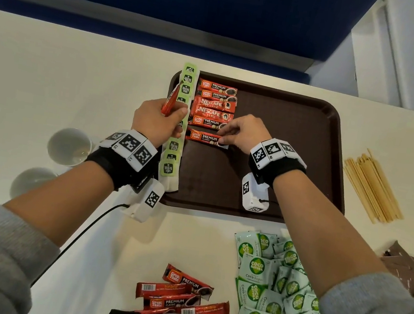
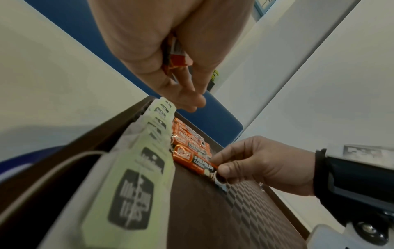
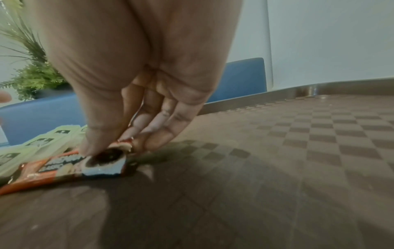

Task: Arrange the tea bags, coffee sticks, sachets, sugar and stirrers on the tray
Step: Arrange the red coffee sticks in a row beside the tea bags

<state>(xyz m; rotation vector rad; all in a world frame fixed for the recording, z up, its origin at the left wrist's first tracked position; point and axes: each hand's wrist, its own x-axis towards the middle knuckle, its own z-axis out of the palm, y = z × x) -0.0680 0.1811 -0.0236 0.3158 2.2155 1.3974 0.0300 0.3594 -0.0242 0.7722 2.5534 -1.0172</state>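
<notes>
A brown tray [image 1: 296, 143] lies on the white table. Along its left edge runs a column of green tea bags [image 1: 184, 83], and beside it a column of red coffee sticks [image 1: 213, 104]. My right hand [image 1: 241, 132] pinches the right end of the lowest stick, a Great Taste Premium stick [image 1: 203, 137] [image 2: 192, 160] [image 3: 64, 166], which lies flat on the tray. My left hand [image 1: 157, 120] hovers over the tea bags and grips a red coffee stick [image 1: 170, 100] [image 2: 177, 59] upright in its curled fingers.
Loose coffee sticks [image 1: 180, 295] and a heap of green Coco Natura sugar sachets [image 1: 275, 282] lie near the front edge. Wooden stirrers [image 1: 370, 186] lie right of the tray, brown sachets [image 1: 399, 263] below them. Two cups [image 1: 69, 147] stand at the left.
</notes>
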